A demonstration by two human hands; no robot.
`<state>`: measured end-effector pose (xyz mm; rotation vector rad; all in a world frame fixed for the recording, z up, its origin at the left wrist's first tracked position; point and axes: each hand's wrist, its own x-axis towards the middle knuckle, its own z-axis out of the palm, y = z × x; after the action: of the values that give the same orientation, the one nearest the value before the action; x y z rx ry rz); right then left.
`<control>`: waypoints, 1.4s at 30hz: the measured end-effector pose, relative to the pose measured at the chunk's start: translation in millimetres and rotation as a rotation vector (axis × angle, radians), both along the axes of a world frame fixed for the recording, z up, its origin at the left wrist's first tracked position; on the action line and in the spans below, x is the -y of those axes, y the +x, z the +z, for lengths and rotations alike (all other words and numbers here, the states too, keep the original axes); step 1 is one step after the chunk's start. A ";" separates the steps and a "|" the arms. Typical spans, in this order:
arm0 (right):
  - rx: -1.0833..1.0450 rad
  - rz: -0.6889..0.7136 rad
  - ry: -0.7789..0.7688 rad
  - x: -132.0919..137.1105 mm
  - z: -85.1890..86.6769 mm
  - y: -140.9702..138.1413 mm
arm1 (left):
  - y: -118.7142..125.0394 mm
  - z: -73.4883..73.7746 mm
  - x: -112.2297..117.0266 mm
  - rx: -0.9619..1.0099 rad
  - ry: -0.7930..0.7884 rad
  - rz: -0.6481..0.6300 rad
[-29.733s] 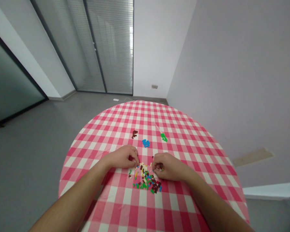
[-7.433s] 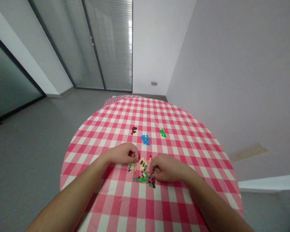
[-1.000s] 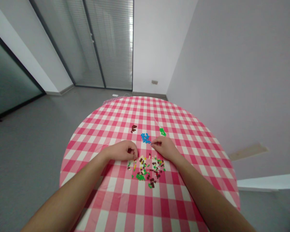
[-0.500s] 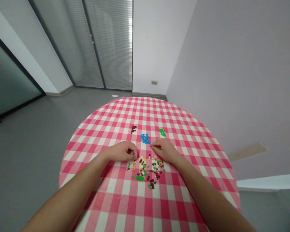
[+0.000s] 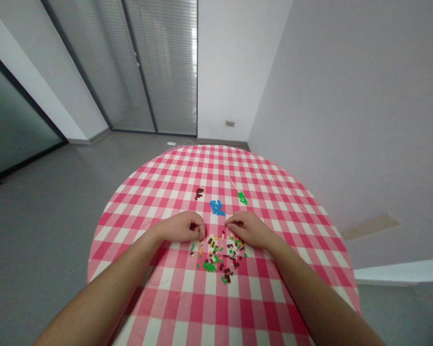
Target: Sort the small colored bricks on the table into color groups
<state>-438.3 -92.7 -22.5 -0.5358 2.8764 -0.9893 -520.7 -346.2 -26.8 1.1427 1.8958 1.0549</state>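
Small toy building bricks in brown, green, yellow, white and red lie in a loose mixed pile [image 5: 220, 257] on the checked tablecloth. My left hand [image 5: 185, 227] rests at the pile's upper left edge, its fingers curled in; whatever they may hold is hidden. Just above the pile's right side is my right hand [image 5: 247, 228], its thumb and forefinger slightly apart with no brick visible at the tips. Beyond my right fingertips sits a heap of blue bricks [image 5: 216, 207]. A small brown group [image 5: 199, 193] and a green group [image 5: 242, 198] lie farther back.
The round table carries a red and white checked tablecloth [image 5: 159, 307]. A glass partition with blinds [image 5: 169, 72] stands behind it, and a pale wall [image 5: 346, 120] rises to the right. A white object with a cable [image 5: 171, 143] lies past the far edge.
My right hand has drawn back from the blue heap toward the mixed pile, moving slightly nearer to me. My left hand has stayed almost still.
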 end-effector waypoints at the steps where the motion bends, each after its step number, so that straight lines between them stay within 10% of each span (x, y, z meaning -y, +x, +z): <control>1: 0.020 0.020 0.009 -1.1 2.2 2.2 | 0.2 0.6 -0.1 0.000 -0.004 0.002; 42: 0.064 0.088 0.123 4.1 7.0 13.3 | -0.8 -1.9 -0.1 0.010 0.010 0.020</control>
<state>-425.0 -96.9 -15.5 -0.6033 2.8072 -0.7966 -521.6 -346.1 -28.7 1.1241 1.8993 1.0802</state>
